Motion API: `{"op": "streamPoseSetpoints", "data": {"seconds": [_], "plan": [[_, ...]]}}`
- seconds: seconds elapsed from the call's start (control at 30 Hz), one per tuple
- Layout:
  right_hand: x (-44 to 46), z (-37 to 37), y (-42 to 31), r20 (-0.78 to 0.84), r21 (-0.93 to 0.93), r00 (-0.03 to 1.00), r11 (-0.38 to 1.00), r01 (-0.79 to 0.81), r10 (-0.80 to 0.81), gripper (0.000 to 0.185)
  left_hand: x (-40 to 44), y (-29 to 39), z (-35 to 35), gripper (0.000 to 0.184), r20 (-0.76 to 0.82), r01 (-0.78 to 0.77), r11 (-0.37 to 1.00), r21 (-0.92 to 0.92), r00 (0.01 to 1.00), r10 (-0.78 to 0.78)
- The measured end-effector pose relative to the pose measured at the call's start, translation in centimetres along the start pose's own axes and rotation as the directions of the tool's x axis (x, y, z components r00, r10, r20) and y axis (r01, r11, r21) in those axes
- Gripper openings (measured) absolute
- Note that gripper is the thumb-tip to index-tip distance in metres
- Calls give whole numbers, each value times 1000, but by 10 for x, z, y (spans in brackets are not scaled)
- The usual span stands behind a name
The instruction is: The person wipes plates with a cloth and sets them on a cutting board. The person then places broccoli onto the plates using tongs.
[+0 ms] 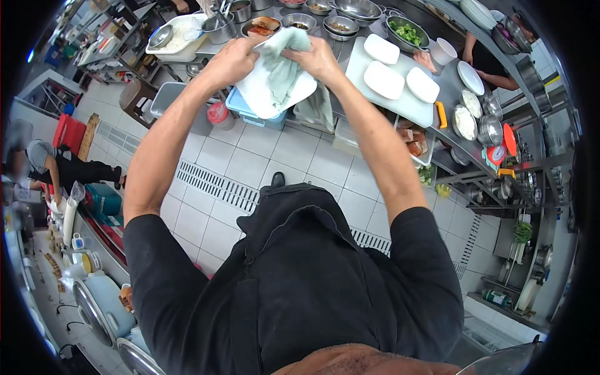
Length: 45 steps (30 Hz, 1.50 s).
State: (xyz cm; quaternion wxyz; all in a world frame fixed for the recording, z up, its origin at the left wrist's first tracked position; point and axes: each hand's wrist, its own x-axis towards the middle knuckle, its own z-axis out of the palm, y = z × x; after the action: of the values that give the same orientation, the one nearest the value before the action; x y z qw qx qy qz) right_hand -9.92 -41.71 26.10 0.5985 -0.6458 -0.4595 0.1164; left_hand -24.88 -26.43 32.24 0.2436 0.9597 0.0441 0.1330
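Observation:
In the head view, my left hand (234,62) is closed on the left edge of a white dish (253,87), held in front of the counter. A pale green cloth (282,74) lies over the dish, and my right hand (317,59) grips this cloth near the dish's upper right. To the right, white dishes (384,80) rest on a white cutting board (356,69). Another greyish cloth (315,109) hangs at the counter edge, just below my right hand.
Metal bowls of food line the counter's back, one with green vegetables (405,31). Blue containers (250,111) stand below the dish. A co-worker (47,156) bends at the far left. Another person's hand (425,60) is beside the board. Shelving (537,150) runs along the right.

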Motion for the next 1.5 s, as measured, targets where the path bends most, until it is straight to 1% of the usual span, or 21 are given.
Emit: {"op": "streamPoseSetpoints", "data": {"seconds": [0.13, 0.2, 0.27, 0.33, 0.4, 0.43, 0.53, 0.57, 0.67, 0.7, 0.8, 0.87, 0.93, 1.0, 1.07, 1.13, 1.2, 1.3, 1.33, 1.4, 1.5], "plan": [[-59, 31, 36, -124, 612, 854, 716, -335, 506, 34, -8, -13, 42, 35, -134, 83, 996, -18, 987, -85], [-97, 58, 54, -15, 943, 708, 245, -225, 706, 29, -25, -16, 71, 33, -200, 58, 997, -57, 977, -68], [-123, 78, 72, -10, 977, 585, 133, -167, 811, 27, -52, -14, 110, 31, -223, 214, 973, -86, 948, -228], [-133, 67, 90, -220, 744, 678, 570, -349, 702, 23, -75, -47, 156, 32, -253, 225, 950, -217, 927, -277], [-136, 38, 106, -314, 131, 866, 921, -366, 389, 21, -80, -76, 176, 35, -126, 242, 920, -310, 948, -292], [-126, 19, 91, -250, -238, 946, 934, -266, 206, 23, -62, -43, 137, 42, 185, 498, 771, -398, 866, -464], [-85, -2, 56, -49, -426, 997, 904, 26, -52, 25, -20, -38, 107, 27, 283, 214, 973, -88, 942, -182], [-77, -13, 27, -35, -487, 996, 872, 57, -85, 23, -13, -32, 101, 26, 157, 144, 984, -108, 980, -126], [-52, -30, 14, -205, -147, 959, 963, -227, 195, 18, -4, 9, 79, 21, -204, 46, 999, -14, 978, -48], [-53, -31, 11, -259, -94, 954, 979, -180, 150, 22, -3, 12, 81, 21, -280, 83, 996, -39, 956, -91], [-77, -6, 53, -323, 505, 811, 814, -288, 487, 31, 1, 12, 96, 25, -478, 161, 980, -118, 856, -198], [-106, 31, 52, -255, 456, 724, 740, -494, 641, 38, 1, 10, 121, 29, -558, 207, 960, -189, 782, -278], [-126, 41, 113, -49, 560, 657, 565, -605, 752, 38, -2, -13, 140, 30, -530, 317, 922, -222, 755, -387], [-138, 12, 101, 237, 711, 612, 295, -638, 755, 38, -11, -48, 156, 32, -500, 264, 808, -527, 673, -545], [-136, -29, 96, 238, 836, 760, 272, -477, 605, 37, -17, -84, 159, 32, -324, 214, 575, -790, 650, -687], [-123, -83, 45, 480, 805, 802, 186, -563, 355, 60, -27, -97, 154, 33, -181, 130, 329, -935, 624, -761], [-137, -101, 15, 240, 929, 933, 215, -301, 270, 62, -43, -98, 142, 38, -93, 52, 173, -983, 679, -728], [-183, -69, 82, -176, 976, 895, 192, 104, 410, 62, -59, -99, 136, 44, -64, 19, 112, -994, 718, -693], [-198, -52, 77, -96, 993, 983, -55, 105, 156, 67, -66, -95, 132, 44, -44, 45, 110, -993, 717, -695], [-195, -38, 44, -74, 991, 859, 132, 7, 506, 74, -73, -87, 131, 43, -44, 75, 129, -989, 681, -731], [-184, -62, 28, 193, 946, 849, 137, -294, 492, 76, -78, -90, 134, 44, 9, 140, 119, -983, 682, -731]]}}
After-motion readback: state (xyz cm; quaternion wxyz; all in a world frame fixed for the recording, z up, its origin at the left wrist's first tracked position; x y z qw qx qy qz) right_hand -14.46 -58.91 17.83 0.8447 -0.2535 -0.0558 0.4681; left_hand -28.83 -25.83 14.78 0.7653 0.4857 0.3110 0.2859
